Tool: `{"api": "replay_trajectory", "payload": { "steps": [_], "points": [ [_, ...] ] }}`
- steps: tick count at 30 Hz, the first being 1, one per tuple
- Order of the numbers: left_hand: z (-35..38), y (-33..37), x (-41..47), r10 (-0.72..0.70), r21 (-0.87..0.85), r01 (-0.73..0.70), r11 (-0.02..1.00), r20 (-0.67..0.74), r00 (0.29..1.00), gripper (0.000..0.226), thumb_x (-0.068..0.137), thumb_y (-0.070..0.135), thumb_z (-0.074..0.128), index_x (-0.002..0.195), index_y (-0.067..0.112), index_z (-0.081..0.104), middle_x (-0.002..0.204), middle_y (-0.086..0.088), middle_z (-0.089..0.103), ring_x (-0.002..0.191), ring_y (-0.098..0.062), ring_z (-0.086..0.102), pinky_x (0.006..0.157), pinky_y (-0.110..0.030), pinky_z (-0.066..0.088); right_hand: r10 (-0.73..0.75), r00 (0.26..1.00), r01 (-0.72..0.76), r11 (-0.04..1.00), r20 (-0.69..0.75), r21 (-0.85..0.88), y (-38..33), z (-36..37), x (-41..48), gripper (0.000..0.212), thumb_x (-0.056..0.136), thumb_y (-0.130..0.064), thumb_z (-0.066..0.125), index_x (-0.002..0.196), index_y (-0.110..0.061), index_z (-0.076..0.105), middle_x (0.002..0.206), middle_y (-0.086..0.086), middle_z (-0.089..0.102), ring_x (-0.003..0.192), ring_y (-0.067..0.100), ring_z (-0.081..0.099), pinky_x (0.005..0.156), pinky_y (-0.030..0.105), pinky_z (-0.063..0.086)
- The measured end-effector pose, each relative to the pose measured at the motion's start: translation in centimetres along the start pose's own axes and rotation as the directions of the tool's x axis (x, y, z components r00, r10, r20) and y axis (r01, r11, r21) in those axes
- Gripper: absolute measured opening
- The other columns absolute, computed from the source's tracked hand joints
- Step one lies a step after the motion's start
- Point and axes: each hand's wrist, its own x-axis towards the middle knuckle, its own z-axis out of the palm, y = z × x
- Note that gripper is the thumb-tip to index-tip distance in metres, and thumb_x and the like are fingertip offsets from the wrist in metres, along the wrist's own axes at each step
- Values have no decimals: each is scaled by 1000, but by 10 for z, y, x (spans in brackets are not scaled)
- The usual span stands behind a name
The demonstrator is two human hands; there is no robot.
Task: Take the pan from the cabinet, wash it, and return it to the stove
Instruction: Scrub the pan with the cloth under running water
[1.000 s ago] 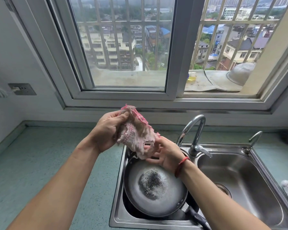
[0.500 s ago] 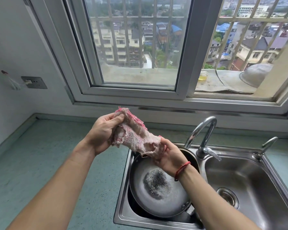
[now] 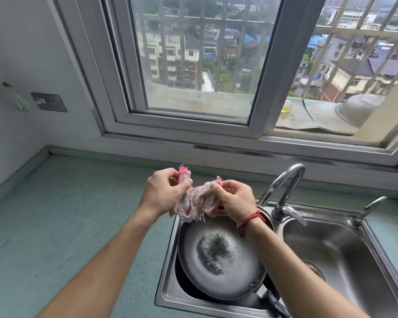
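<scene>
A blue-green countertop (image 3: 67,214) runs below the window and carries a double stainless sink (image 3: 166,294). The left basin is almost filled by the pan (image 3: 218,255). It lies at a slant with its inside facing up, a dark scorched patch at its middle and its black handle (image 3: 274,302) pointing toward the person. The right basin (image 3: 349,255) shows only its drain (image 3: 314,270) at the bottom. A curved faucet (image 3: 285,187) rises from the divider between the basins, and a smaller tap (image 3: 372,206) stands at the far right corner.

Outside on the window ledge, an upturned metal bowl (image 3: 356,109) rests near a small container of yellow liquid (image 3: 287,106).

Above the far edge of the left basin, both hands hold a frayed pink and white cloth (image 3: 195,203). The left hand (image 3: 163,193) has its fingers curled tightly round one bunched end. The right hand (image 3: 236,200) pinches the other end, with a red string bracelet (image 3: 248,220) at its wrist. The cloth sags between them, its loose edge hanging just over the pan's far rim; I cannot tell whether it touches.
</scene>
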Motion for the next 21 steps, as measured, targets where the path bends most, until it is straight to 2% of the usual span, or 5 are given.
{"api": "replay_trajectory", "payload": {
  "steps": [9, 12, 15, 18, 21],
  "points": [
    [-6, 26, -14, 76, -338, 73, 938, 407, 910, 42, 103, 30, 47, 85, 2, 74, 83, -14, 76, 79, -27, 75, 55, -45, 61, 49, 993, -44, 998, 106, -47, -8, 17, -1, 53, 60, -63, 81, 79, -15, 67, 74, 3, 72, 70, 20, 70, 71, 47, 60],
    [-5, 17, -13, 60, -431, 120, 894, 380, 923, 19, 97, 13, 59, 92, 8, 76, 90, -10, 76, 81, -23, 74, 52, -32, 58, 94, 978, -99, 995, 186, 14, 0, 17, -2, 48, 55, -42, 90, 84, -12, 66, 79, 6, 74, 75, 25, 71, 75, 50, 58],
    [3, -18, -9, -10, -188, 42, 981, 169, 986, 17, 84, 24, 73, 100, 20, 73, 95, 3, 70, 83, -9, 65, 68, -21, 52, 153, 974, -165, 984, 165, 63, 15, 23, 2, 25, 70, -7, 85, 82, -10, 64, 80, 9, 70, 75, 26, 67, 74, 46, 56],
    [16, -60, -9, -319, -185, 351, 918, 180, 930, 46, 84, 29, 74, 125, 16, 58, 113, -5, 64, 100, -15, 61, 84, -27, 51, 266, 953, -285, 949, 147, 134, 33, 28, 7, 19, 78, 3, 75, 87, -9, 63, 80, 11, 67, 65, 22, 65, 59, 36, 56],
    [29, -84, -17, -459, -431, 701, 568, 542, 704, 31, 92, 20, 66, 115, 1, 63, 99, -18, 73, 82, -20, 68, 75, -32, 58, 367, 908, -409, 882, 203, 233, 52, 31, 12, 24, 84, 5, 67, 104, -5, 61, 79, 11, 69, 58, 20, 66, 51, 32, 58]
  ]
}}
